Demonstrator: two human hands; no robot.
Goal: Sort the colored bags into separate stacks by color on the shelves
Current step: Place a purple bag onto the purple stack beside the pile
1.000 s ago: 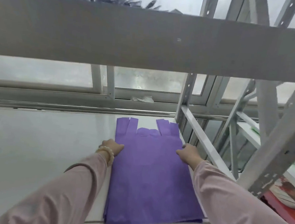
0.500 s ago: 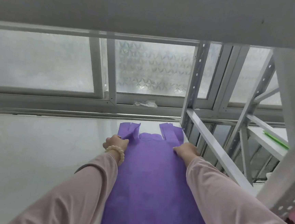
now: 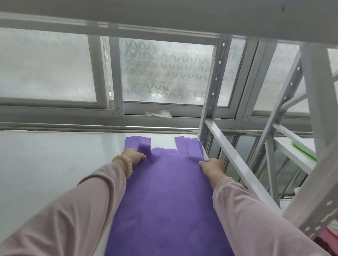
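Evidently got a flat stack of purple non-woven vest-handled bags (image 3: 167,209) down on the white shelf board (image 3: 37,177), just left of the grey perforated steel upright (image 3: 216,81), with the handle strips toward the frosted window (image 3: 164,76) behind that upright. Had the left hand (image 3: 134,155) at the stack's edge farther from the upright and the right hand (image 3: 211,167) at the edge nearer to it, both at the foot of the handle strips. Had fingers bent down onto the purple cloth on both sides; could not tell whether pinching the layers or merely pressing them square.

Judged the purple colour as good as placed: one tidy pile, edges roughly aligned, only a last squaring-up in hand. Saw no second colour on the board left of the upright. Spotted a flat green strip (image 3: 304,151) on a neighbouring shelf right of the upright, and pink and red material (image 3: 332,240) lower down on that same side, too cropped to name. Took those for colours possibly not yet sorted, so reckoned one stack made and the rest unproven from this view.
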